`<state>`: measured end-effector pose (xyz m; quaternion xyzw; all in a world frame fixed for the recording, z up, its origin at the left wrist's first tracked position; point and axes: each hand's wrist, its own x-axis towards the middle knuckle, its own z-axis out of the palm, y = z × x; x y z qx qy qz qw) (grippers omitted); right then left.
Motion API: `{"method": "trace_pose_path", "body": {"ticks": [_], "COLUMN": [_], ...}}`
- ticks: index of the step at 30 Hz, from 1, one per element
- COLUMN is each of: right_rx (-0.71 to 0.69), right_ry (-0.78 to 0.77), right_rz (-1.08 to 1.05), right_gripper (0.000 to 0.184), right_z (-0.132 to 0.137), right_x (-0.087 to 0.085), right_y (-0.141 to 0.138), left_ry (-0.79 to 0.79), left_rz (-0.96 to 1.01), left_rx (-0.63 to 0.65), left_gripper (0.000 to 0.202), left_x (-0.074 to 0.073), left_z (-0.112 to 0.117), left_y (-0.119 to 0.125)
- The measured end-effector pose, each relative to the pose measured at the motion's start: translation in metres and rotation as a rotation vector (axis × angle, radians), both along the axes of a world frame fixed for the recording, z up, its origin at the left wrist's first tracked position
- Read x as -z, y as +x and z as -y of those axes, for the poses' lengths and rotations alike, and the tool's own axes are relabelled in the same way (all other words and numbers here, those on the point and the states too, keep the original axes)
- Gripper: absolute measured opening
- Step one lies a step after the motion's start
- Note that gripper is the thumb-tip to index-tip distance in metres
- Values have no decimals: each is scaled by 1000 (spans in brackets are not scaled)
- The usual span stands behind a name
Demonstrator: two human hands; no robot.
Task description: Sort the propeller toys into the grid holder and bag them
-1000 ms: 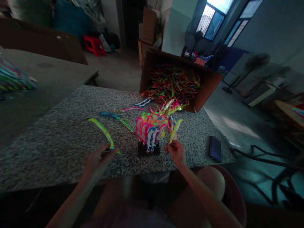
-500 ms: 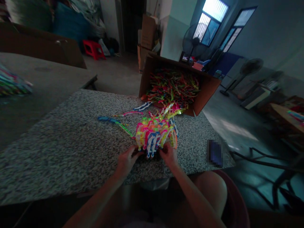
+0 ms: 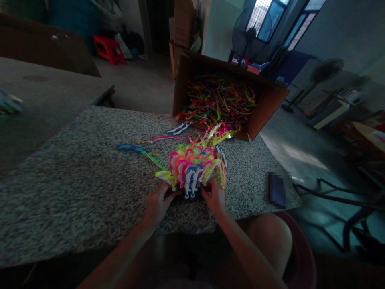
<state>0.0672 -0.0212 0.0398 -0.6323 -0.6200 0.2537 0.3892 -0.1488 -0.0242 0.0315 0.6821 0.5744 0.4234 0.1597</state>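
A tight bundle of neon plastic strips [image 3: 194, 166], pink, yellow, green and blue, stands bent over on the speckled stone table [image 3: 75, 188] near its front edge. My left hand [image 3: 158, 204] is closed at the bundle's lower left, fingers on a yellow strip [image 3: 165, 175] that sticks out sideways. On the bundle's lower right, my right hand [image 3: 213, 197] pinches the strips' ends. A dark base under the bundle is mostly hidden by both hands.
An open cardboard box [image 3: 264, 108] lies tipped at the table's far edge, spilling several coloured strips [image 3: 219, 100]. Loose strips, one blue [image 3: 132, 149], lie left of the bundle. A blurred blue object [image 3: 276, 190] sits at the right edge. Fans and another table stand around.
Both hands came in from the sides and closed on the bundle's base. The long yellow-green strip from my left hand and the one from my right hand now sit against the bundle.
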Motion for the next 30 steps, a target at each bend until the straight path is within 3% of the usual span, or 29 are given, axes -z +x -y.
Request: {"method": "trace_pose_path", "body": {"ticks": [11, 16, 19, 24, 30], "right_rx": [-57, 1, 8, -29, -37], "right_ry": [-131, -153, -112, -49, -32], "right_rz": [97, 261, 294, 177, 139], "right_gripper": [14, 15, 15, 14, 13], "right_z": [-6, -11, -13, -13, -9], "right_x": [-21, -23, -22, -13, -6], "right_y": [-1, -11, -15, -11, -9], "left_ry": [34, 29, 3, -115, -116], "left_rz": [-90, -94, -67, 67, 178], "left_rx": [120, 110, 107, 151, 41], "left_gripper": [32, 27, 28, 39, 40], "left_x": [6, 5, 3, -2, -9], "left_z": [-12, -12, -15, -13, -8], "left_y": [-14, -8, -6, -9, -2]}}
